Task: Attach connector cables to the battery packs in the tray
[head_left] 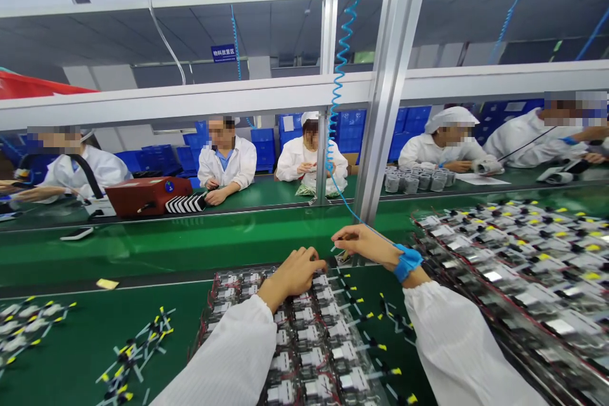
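My left hand (295,271) reaches over the far end of a clear tray (278,333) filled with rows of small white-and-black assemblies with red wires. Its fingers are bent down among the far parts; what the fingertips grip is hidden. My right hand (364,245), in a blue wrist strap (408,262), hovers just past the tray's far right corner. Thumb and fingers come together there around something small and pale, too small to name. Along the tray's right side lie several small black pieces (375,346) with pale tubes and yellow tips.
Stacked trays (518,285) of similar assemblies stand at right. Loose yellow-tipped pieces (136,352) lie on the green bench at left. A metal post (387,89) and coiled blue hose (340,63) rise ahead. Co-workers in white sit across the green belt (214,241).
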Action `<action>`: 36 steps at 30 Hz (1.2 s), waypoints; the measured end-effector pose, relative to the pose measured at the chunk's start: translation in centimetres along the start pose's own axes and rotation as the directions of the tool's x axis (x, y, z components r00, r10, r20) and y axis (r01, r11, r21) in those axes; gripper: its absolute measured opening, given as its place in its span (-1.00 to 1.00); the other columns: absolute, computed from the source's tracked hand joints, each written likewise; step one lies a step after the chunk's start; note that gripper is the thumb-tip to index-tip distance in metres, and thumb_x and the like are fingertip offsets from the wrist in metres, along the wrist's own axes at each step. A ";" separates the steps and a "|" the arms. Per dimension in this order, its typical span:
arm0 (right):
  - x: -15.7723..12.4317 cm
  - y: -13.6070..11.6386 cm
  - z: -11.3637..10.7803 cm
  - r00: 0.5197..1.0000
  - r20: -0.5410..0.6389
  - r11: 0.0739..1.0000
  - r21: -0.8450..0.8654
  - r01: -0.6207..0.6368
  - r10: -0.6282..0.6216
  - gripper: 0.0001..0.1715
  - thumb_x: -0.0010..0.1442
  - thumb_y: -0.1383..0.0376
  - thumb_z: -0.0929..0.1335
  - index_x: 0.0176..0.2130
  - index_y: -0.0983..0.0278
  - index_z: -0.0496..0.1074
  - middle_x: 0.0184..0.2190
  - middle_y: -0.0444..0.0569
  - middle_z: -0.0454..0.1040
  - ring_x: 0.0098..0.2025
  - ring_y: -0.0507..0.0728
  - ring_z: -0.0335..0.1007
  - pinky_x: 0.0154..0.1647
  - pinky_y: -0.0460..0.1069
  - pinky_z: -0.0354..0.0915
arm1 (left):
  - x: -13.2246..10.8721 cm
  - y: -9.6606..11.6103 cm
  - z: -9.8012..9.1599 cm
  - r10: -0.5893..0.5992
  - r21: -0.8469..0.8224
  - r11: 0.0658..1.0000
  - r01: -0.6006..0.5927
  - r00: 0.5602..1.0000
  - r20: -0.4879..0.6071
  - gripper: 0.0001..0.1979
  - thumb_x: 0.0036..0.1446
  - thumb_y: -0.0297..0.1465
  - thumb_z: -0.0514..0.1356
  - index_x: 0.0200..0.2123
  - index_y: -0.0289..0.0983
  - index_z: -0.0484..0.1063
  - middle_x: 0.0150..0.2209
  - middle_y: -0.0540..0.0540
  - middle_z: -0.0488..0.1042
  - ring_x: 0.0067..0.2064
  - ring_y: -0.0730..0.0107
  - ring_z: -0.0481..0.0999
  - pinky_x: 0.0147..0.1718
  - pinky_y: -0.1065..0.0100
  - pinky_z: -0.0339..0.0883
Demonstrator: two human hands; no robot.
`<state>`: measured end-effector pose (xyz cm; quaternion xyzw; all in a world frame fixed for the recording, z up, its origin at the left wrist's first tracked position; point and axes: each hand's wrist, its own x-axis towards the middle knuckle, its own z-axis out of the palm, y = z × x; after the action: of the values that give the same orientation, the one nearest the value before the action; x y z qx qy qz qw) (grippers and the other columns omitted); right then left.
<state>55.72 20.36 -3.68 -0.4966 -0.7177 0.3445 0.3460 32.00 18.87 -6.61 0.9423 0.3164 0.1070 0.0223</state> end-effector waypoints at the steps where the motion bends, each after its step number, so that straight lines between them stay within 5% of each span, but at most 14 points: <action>1: 0.1 0.3 0.2 1.000 0.013 1.000 0.000 -0.005 0.005 -0.67 -0.02 0.12 0.44 -0.28 0.28 0.57 -0.54 -0.10 0.47 -0.50 0.09 0.38 -0.47 -0.06 0.28 | 0.1 0.0 0.0 -0.002 0.009 1.000 0.002 1.000 0.002 -0.58 0.09 -0.66 0.03 -0.06 -0.19 0.45 -0.04 -0.16 0.35 -0.08 0.14 0.36 -0.09 0.18 0.23; 9: 0.2 1.5 2.2 0.995 0.099 1.000 -0.029 -0.010 0.013 -0.85 -0.06 0.26 0.39 -0.40 0.28 0.49 -0.59 -0.16 0.43 -0.54 0.03 0.28 -0.55 -0.10 0.14 | -0.2 0.1 0.0 -0.072 -0.071 0.995 0.065 0.992 -0.103 -0.69 0.17 -0.60 0.01 -0.06 -0.22 0.36 -0.12 -0.12 0.36 -0.13 0.24 0.36 -0.07 0.24 0.25; 13: 0.3 1.1 3.1 0.990 0.141 1.000 -0.012 -0.009 0.010 -0.79 -0.07 0.29 0.36 -0.36 0.28 0.55 -0.50 -0.11 0.52 -0.43 0.09 0.40 -0.42 -0.08 0.26 | -0.4 0.0 0.1 -0.119 -0.166 0.982 0.093 0.980 -0.156 -0.86 0.24 -0.38 0.12 -0.12 -0.21 0.35 -0.19 -0.07 0.42 -0.15 0.24 0.38 -0.09 0.26 0.26; 16: 0.4 1.0 3.7 0.990 0.138 1.000 -0.007 -0.015 0.016 -0.77 -0.06 0.24 0.39 -0.37 0.29 0.59 -0.46 -0.09 0.55 -0.38 0.11 0.43 -0.34 -0.05 0.30 | -0.4 -0.3 0.4 -0.145 -0.237 0.966 0.105 0.976 -0.160 -0.80 0.24 -0.27 0.18 -0.11 -0.19 0.38 -0.20 -0.04 0.48 -0.14 0.24 0.41 -0.13 0.28 0.28; 36: 0.7 2.4 4.5 0.992 0.127 0.997 -0.072 0.009 0.000 -0.82 0.03 0.26 0.41 -0.38 0.31 0.58 -0.43 -0.07 0.58 -0.36 0.12 0.45 -0.28 -0.02 0.31 | 0.3 -1.1 1.2 -0.213 -0.346 0.926 0.149 0.964 -0.157 -0.78 0.14 -0.26 0.33 -0.19 -0.24 0.54 -0.23 -0.08 0.58 -0.16 0.25 0.51 -0.13 0.31 0.30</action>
<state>52.87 20.99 -7.90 -0.4842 -0.7513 0.3484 0.2823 31.83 19.92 -7.86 0.8770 0.3805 0.2463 0.1593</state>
